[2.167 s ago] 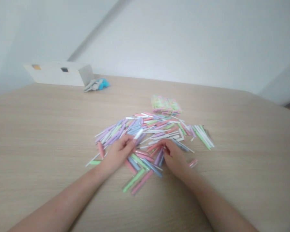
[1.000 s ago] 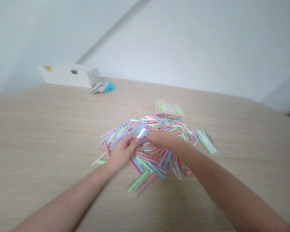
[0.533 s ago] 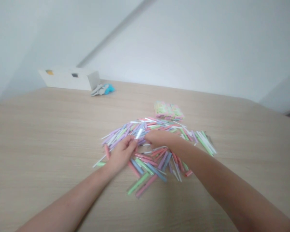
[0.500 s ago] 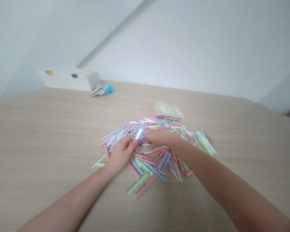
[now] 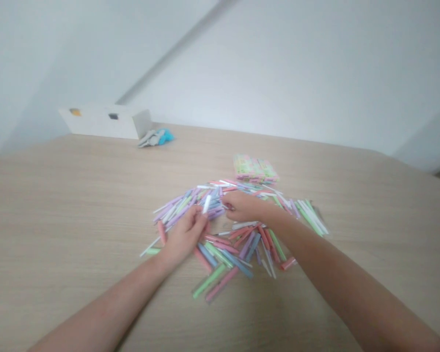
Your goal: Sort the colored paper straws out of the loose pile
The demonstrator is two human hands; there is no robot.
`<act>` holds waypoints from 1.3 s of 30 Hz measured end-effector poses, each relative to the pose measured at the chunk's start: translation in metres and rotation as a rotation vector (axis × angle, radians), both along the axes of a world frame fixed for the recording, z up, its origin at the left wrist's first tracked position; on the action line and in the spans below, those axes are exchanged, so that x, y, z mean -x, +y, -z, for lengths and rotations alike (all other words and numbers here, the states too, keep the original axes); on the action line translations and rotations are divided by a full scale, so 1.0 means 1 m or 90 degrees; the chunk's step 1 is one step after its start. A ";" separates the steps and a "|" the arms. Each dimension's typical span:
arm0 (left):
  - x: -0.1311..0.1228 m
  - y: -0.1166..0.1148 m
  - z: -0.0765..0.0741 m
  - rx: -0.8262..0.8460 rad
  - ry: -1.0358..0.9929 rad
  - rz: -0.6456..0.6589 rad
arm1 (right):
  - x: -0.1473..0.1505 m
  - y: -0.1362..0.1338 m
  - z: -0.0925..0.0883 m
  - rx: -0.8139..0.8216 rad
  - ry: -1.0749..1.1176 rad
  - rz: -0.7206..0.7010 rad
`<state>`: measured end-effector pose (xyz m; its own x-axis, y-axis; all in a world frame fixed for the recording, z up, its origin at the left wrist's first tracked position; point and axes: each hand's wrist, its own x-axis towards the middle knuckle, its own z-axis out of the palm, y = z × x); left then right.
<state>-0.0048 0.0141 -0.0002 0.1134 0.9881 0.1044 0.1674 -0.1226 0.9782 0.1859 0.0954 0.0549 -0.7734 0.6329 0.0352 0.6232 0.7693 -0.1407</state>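
The left hand (image 5: 187,230) clamps a slim white stick (image 5: 207,204) above slender pastel sticks (image 5: 225,247) on the wood-grain desk (image 5: 95,195). The right hand (image 5: 240,205), curled, contents not discernible, has moved alongside, concentrating work there.

Sticks (image 5: 208,282) pink, green, purple, blue, white; packs (image 5: 246,167) apparently pink-green.

No text is readable; the colourful packs (image 5: 255,168) are too blurred.
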 end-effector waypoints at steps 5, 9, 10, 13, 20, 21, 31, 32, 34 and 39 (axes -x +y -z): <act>-0.001 -0.002 -0.001 -0.006 0.044 0.042 | -0.003 -0.012 -0.017 -0.016 0.222 0.108; 0.000 -0.003 -0.001 -0.008 0.067 0.055 | 0.003 -0.026 -0.010 0.248 0.538 0.205; 0.000 -0.003 -0.001 -0.013 0.071 0.062 | 0.005 -0.029 -0.005 0.305 0.564 0.211; 0.000 -0.003 -0.005 -0.035 0.071 0.093 | 0.010 -0.033 0.007 0.381 0.576 0.189; -0.001 -0.001 -0.011 -0.098 0.118 0.136 | 0.018 -0.035 0.011 0.373 0.548 0.155; -0.001 -0.001 -0.010 -0.100 0.127 0.130 | 0.018 -0.035 0.010 0.384 0.550 0.147; 0.000 0.000 -0.010 -0.073 0.162 0.077 | -0.002 -0.020 0.031 0.135 0.282 0.120; 0.000 0.000 -0.011 -0.072 0.164 0.076 | -0.004 -0.019 0.034 0.122 0.248 0.106; -0.001 0.000 -0.011 -0.075 0.164 0.077 | -0.006 -0.018 0.039 0.130 0.210 0.084; 0.000 0.001 -0.008 -0.079 0.159 0.080 | -0.004 -0.014 0.046 0.123 0.139 0.059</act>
<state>-0.0048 0.0149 0.0077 0.2705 0.9463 0.1770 0.3766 -0.2732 0.8852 0.1895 0.0815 0.0084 -0.6991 0.7119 0.0665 0.6285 0.6562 -0.4177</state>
